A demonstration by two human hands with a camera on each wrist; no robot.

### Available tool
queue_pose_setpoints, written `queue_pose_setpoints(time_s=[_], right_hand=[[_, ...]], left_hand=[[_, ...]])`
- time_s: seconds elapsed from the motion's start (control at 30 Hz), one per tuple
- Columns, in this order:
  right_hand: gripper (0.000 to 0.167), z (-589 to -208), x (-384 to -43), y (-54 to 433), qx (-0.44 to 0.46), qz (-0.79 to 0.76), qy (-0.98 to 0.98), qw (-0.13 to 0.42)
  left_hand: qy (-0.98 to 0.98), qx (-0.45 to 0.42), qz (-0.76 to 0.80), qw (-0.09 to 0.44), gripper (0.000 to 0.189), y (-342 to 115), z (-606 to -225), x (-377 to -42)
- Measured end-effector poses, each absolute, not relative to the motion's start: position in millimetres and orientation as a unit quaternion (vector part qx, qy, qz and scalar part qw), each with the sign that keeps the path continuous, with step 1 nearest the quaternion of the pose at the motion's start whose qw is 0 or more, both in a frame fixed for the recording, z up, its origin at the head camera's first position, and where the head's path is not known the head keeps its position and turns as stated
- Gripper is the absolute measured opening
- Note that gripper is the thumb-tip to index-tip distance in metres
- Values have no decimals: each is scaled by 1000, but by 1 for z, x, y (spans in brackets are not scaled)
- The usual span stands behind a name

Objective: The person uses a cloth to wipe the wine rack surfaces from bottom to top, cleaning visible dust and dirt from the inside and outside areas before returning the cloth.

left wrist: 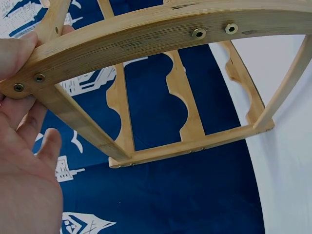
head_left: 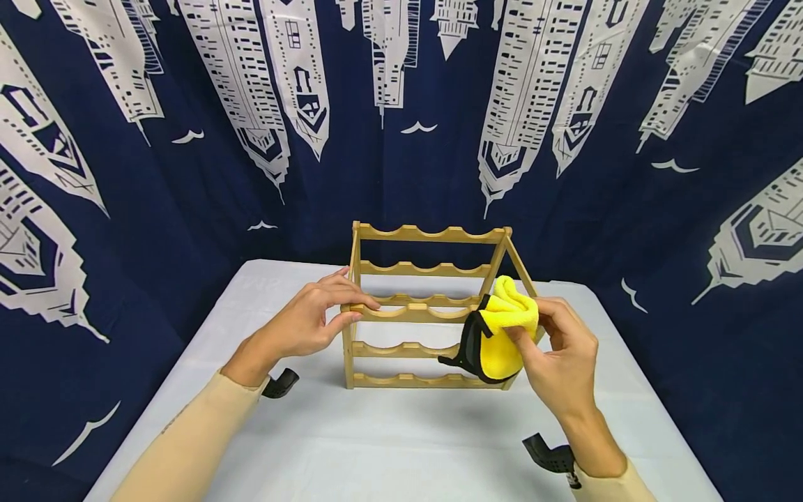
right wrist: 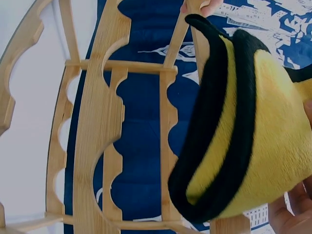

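A wooden wine rack [head_left: 410, 314] with scalloped rails stands on the table. At its upper front left corner, my left hand [head_left: 314, 314] grips the frame, thumb in front and fingers over the top. In the left wrist view that hand [left wrist: 24, 146] holds the corner of the rack's side piece [left wrist: 146, 41], which has small bolts in it. My right hand [head_left: 561, 348] pinches a folded yellow cloth [head_left: 511, 328] with black edging, in front of the rack's right end. The right wrist view shows the cloth [right wrist: 278, 131] close to a rail [right wrist: 90, 131]; whether they touch I cannot tell.
A white cloth covers the table [head_left: 408, 446] under the rack. Behind and at both sides hangs a dark blue curtain [head_left: 401, 181] printed with white buildings and birds. Black camera mounts sit on both wrists, the right one [head_left: 548, 454] low over the table.
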State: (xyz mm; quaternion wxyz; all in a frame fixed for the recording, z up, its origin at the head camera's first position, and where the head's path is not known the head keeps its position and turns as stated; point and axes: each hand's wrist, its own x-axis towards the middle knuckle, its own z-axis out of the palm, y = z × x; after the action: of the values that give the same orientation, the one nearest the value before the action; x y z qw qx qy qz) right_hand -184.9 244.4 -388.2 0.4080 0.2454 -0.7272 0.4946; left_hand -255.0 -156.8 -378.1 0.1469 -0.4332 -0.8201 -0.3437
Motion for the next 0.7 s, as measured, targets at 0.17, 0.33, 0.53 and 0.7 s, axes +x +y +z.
queue_pose_setpoints(time_s=[0.17,0.33,0.53,0.7], right_hand=[[44,-387,-185,236,262,502,-724,394],[38,-380,-188,224,283,468,-732,407],[36,-360,-196,207,330,363,-748,448],[45,-340,-205,190,390,313,-744,443]], left_hand=[[-824,-418,-351,154,29,-158,-379,-253],[-815,-391,-379,199,35,-162,-385,-252],[-801,-379,-403,230,36,-169,-391,-251],[-797,-375,-418,222,33,-170,-390,-248]])
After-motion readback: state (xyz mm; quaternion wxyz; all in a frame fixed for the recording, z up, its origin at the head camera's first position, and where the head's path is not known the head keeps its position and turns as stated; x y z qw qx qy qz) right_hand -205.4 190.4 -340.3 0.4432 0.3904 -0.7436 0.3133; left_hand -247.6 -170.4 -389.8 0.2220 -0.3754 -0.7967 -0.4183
